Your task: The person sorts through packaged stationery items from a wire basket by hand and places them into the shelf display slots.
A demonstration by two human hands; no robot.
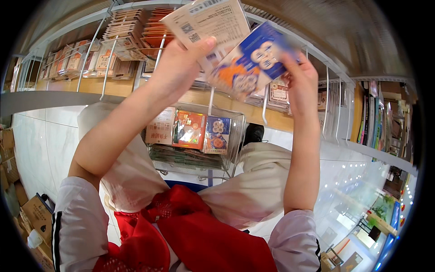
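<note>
Above the wire basket [239,138], two flat packets are held up before the shelf [115,90], one in each hand. The blue packet [256,56] lies to the left of the right hand [297,75], whose grip pinches it at its right end — thumb over the face, fingers at the edge, slightly blurred. Its long axis slants from upper right down to lower left, so its free end points toward the left hand [183,68]. That hand's grip, thumb laid on the printed face, pinches the cream packet [217,20], which runs up to the picture's upper edge; the blue packet overlaps its lower right part. Whether the two touch, I cannot tell.

The basket stands between the person's knees. In it, side by side, lie a pale packet [161,129], an orange-red packet [189,130] and, at the right, a second blue packet [217,134] of similar design — with darker packets [188,157] packed nearer the person. On the shelf, white wire dividers [105,72] part upright rows of cream-brown packets [123,36].
</note>
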